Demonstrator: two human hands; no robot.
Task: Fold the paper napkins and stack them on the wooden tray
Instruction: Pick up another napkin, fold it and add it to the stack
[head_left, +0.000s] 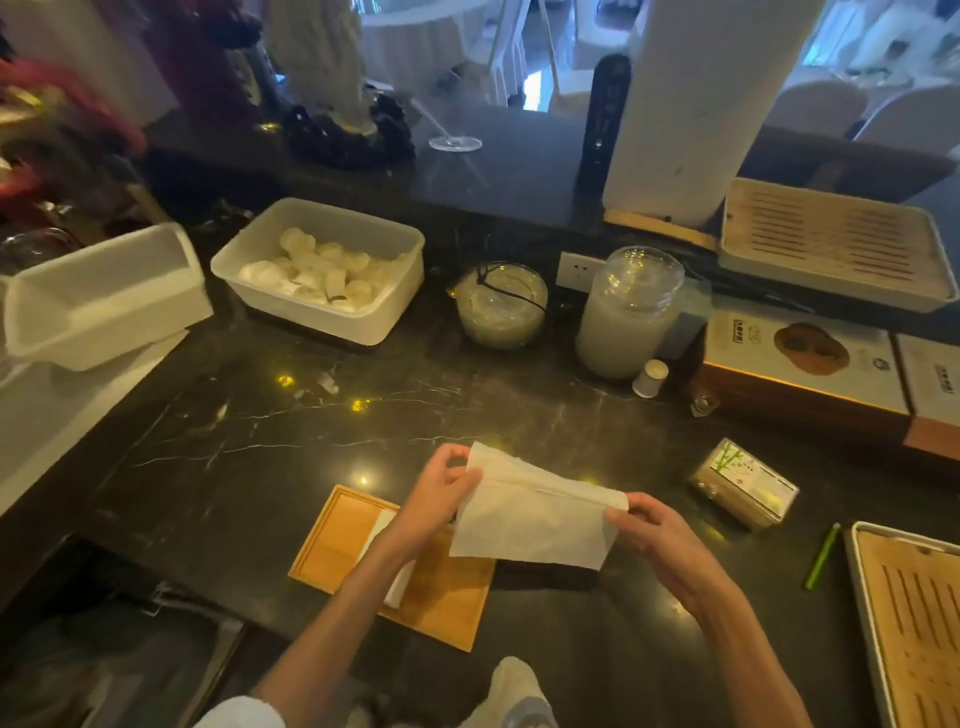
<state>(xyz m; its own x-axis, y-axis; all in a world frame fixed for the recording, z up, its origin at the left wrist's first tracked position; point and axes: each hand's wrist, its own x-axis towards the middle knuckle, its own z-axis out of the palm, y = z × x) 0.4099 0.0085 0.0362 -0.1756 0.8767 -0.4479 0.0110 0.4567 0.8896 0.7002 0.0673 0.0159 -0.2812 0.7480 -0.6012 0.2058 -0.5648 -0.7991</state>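
Rectangular light-wood tray (332, 540): one folded white napkin (400, 582) stacked. Above its right end, thin white paper napkin (535, 514), half-folded, pinched by left hand (441, 493) and right hand (649, 530) grips; folding unfinished.

Both bare hands hold a thin white paper napkin (530, 519) in the air above a dark marble counter (311, 415). The left hand (441, 493) pinches its upper left corner; the right hand (649, 530) grips its right edge. Below lies a rectangular light wooden tray (332, 540) with a folded white napkin (397, 587) partly hidden under the left forearm.
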